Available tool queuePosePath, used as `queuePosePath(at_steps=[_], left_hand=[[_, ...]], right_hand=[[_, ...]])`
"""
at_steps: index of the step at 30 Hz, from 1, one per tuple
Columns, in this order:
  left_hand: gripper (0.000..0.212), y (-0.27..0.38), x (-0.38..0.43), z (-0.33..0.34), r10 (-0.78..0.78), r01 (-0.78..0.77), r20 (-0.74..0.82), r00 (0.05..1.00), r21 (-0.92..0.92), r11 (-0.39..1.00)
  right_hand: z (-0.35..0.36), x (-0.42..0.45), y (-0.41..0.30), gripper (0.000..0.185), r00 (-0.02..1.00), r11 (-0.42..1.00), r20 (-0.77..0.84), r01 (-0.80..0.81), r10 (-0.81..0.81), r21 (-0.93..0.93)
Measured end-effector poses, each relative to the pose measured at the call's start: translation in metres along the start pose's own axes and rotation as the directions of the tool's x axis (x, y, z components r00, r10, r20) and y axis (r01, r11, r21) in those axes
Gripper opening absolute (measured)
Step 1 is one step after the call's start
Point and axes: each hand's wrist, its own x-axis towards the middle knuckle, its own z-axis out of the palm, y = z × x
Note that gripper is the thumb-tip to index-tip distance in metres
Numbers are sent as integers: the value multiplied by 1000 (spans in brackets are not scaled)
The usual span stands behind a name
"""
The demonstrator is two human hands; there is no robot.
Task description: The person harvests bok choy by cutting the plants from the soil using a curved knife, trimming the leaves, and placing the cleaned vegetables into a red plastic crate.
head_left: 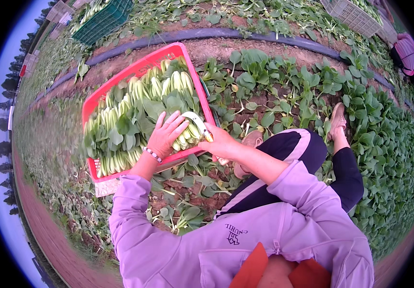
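A red plastic crate (145, 61) filled with rows of bok choy (140, 88) lies before me, its pale stem ends and green leaves in alternating bands. My left hand (169, 133) rests spread on the leaves and stems near the crate's near right part, a beaded bracelet on its wrist. My right hand (217, 142) is closed around the handle of a small sickle (196, 120), at the crate's right edge. The sickle's curved pale blade reaches over the stems, close to the left hand's fingertips. Part of the handle is hidden by the fingers.
Growing bok choy (380, 133) spreads to the right, with loose cut leaves (192, 180) on the soil. A dark hose (207, 34) crosses beyond the crate. Farther off stand a filled green crate (102, 23) and a pale crate (353, 18). Another person (408, 55) bends at upper right.
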Motion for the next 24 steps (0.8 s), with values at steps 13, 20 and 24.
queuePosePath(at_steps=[13,20,24], left_hand=[[66,-10,8,22,127,-165,304,944,100,981],[60,31,-17,-59,-186,195,-81,979,119,973],[31,58,-15,-28,-777,650,-99,622,-487,583]], right_hand=[[-59,-45,-1,35,938,991,-323,137,-127,9],[-136,-142,-2,31,785,803,-583,478,-208,357],[-173,-190,11,31,619,687,-745,654,-246,316]])
